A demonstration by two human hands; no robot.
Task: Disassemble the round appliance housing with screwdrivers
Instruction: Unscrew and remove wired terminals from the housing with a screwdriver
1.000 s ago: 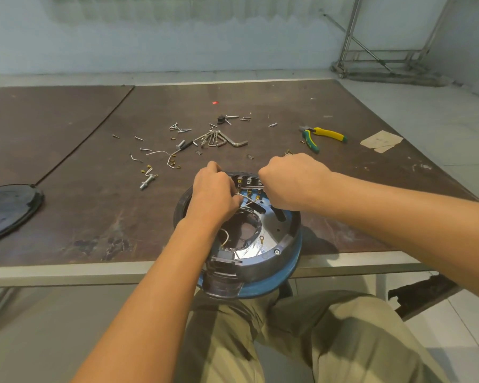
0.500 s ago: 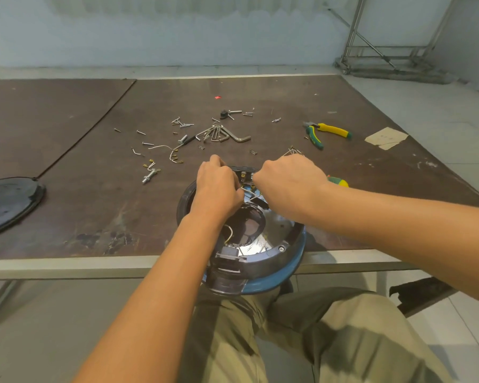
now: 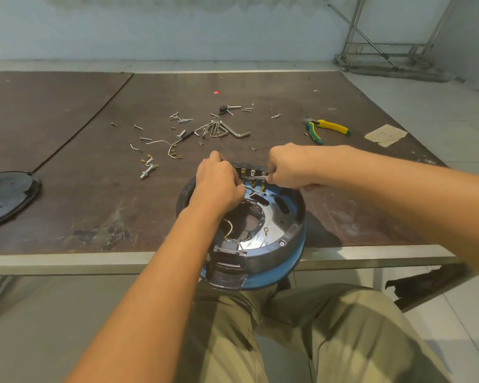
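Observation:
The round appliance housing, dark with a shiny metal inside and a blue rim, lies open side up at the table's near edge, partly over my lap. My left hand is curled over its far left inside and pinches a thin white wire. My right hand is a fist at the far rim, gripping a slim metal shaft that points left toward brass terminals. The tool's handle is hidden in my fist.
Loose screws and hex keys lie scattered on the brown table beyond the housing. Yellow-green pliers lie at the right, a paper scrap farther right. A black round cover sits at the left edge.
My right hand has shifted slightly right and back, exposing more of the metal shaft and terminals. My left hand stays on the wire. The view has tilted a little.

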